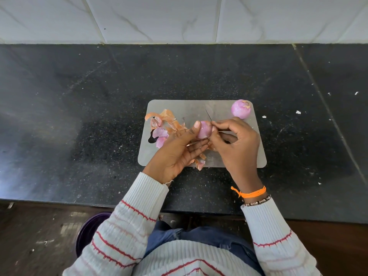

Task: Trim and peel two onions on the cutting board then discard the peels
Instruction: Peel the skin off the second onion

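Note:
A grey cutting board [179, 108] lies on the black counter. My left hand [179, 152] holds a small pink onion [205, 130] above the board's middle, thumb on its top. My right hand [237, 144] pinches at the onion's right side with thumb and forefinger; a thin knife blade [208, 115] sticks out behind those fingers. A second pink onion [241, 108] sits at the board's far right corner, a scrap of dry skin on top. Orange and purple peels [161, 126] lie on the board's left part, and a few more peels [200, 163] at its near edge.
The black stone counter [79, 116] stretches to both sides, with white crumbs on the right. A tiled wall [179, 16] closes the back. Below the counter's front edge, at my left, stands a purple bin [89, 230] on the floor.

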`<control>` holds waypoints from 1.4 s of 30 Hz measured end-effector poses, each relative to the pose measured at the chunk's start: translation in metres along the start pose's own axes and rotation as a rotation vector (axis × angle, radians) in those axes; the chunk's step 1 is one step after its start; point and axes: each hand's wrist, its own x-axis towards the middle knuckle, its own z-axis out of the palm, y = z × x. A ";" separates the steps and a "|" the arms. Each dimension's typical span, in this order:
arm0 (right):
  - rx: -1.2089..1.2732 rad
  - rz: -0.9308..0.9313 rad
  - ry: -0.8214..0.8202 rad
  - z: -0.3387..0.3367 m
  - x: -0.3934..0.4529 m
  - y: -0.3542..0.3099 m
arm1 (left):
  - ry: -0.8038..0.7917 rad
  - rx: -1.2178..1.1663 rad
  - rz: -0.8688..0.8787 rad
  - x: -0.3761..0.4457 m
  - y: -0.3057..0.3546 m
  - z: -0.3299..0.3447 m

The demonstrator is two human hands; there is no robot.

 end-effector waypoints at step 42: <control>0.131 0.089 0.004 0.007 -0.005 0.004 | 0.066 -0.157 -0.089 -0.003 0.004 0.002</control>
